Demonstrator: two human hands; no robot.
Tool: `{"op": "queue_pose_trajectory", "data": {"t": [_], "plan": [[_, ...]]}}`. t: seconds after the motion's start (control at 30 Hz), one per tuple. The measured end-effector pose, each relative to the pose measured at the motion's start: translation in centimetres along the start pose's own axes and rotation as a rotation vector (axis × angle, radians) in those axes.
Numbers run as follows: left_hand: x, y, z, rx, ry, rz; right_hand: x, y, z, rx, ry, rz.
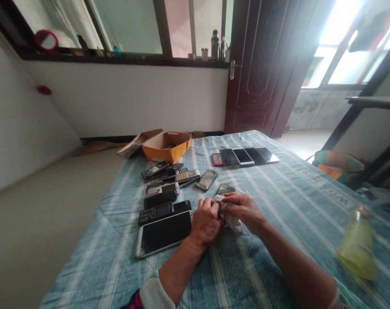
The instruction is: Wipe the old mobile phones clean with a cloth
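Observation:
Both my hands meet over a blue striped cloth (278,206) on the table. My left hand (206,224) is closed round a small dark phone that barely shows between the hands. My right hand (243,208) presses a crumpled white wipe (230,218) against it, fingers closed on the wipe. Just beyond my fingers lies a dark phone (225,189). To the left sits a big phone with a black screen (164,234) and a black keypad phone (156,212).
A heap of old phones (169,176) lies behind, with an orange cardboard box (167,146) at the table's far edge. A row of several smartphones (245,156) is laid out further right. A yellow-green bottle (358,244) stands at the right. A dark door (262,64) is beyond.

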State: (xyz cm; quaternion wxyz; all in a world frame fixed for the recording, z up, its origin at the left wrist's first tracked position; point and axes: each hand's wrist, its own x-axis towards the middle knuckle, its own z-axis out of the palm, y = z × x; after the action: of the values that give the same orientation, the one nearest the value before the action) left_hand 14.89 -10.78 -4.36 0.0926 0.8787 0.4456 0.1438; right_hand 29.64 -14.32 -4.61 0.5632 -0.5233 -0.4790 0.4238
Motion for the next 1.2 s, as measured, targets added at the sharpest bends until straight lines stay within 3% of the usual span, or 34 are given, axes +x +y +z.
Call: {"op": "queue_pose_trajectory", "data": {"t": [0.23, 0.33, 0.47, 0.63, 0.77, 0.97, 1.07, 1.2], "plan": [[-0.1, 0.4, -1.2, -0.007, -0.003, 0.013, 0.6, 0.0, -0.1, 0.278, 0.211, 0.022], [-0.2, 1.0, -1.4, 0.013, 0.08, 0.008, 0.8, 0.0, -0.2, 0.413, 0.316, 0.052], [-0.6, 1.7, -0.1, -0.025, 0.221, 0.16, 0.9, 0.0, 0.2, 0.541, 0.371, 0.111], [-0.4, 1.4, 1.1, -0.068, 0.375, 0.217, 0.6, -0.4, 0.7, 0.585, 0.337, 0.106], [0.4, 0.5, 0.2, -0.222, 0.372, 0.23, 0.5, -0.5, 0.8, 0.48, 0.293, 0.151], [1.1, -0.3, -1.4, -0.53, 0.33, 0.018, 0.1, -0.8, 0.5, 0.308, 0.097, 0.139], [1.3, -0.6, -1.8, -0.591, 0.313, -0.111, -0.1, -0.7, 0.5, 0.327, -0.014, 0.15], [1.4, -0.6, -1.9, -0.753, 0.218, -0.206, -0.2, -0.8, 0.7, 0.441, -0.066, 0.182]]}}
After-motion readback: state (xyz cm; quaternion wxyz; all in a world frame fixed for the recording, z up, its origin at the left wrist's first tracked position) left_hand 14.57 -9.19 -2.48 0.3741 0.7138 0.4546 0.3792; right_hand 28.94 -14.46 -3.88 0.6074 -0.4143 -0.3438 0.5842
